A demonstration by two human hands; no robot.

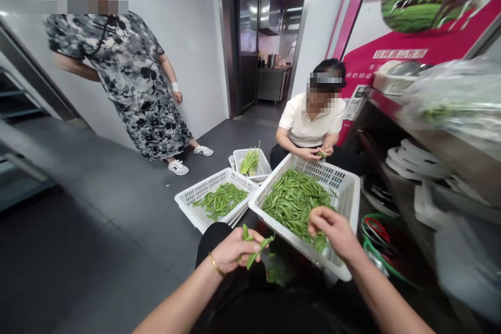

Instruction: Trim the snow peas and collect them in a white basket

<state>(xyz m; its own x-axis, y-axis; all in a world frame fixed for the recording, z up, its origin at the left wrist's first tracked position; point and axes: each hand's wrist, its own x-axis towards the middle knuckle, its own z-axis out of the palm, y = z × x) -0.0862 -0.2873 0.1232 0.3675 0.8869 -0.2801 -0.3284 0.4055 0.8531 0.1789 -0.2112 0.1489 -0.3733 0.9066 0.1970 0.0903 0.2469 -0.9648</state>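
My left hand (235, 251) is closed on a few green pea pods (256, 253), which stick out between thumb and fingers. It hangs over my lap, in front of the large white basket (303, 246). A thick heap of pea pods (295, 201) lies in that basket. Over the heap's near right side is my right hand (332, 229), its fingers curled and pinched together. A pod (320, 241) shows just below these fingertips; whether anything is between them is hidden.
Left of the large basket stands a lower white basket (188, 199) with fewer pods. Behind it, a small white tray (266, 164) holds green stalks (250, 162). A co-worker (311, 122) sits opposite, handling a pod. Another person (135, 83) stands left. Shelves (450, 151) with dishes line the right.
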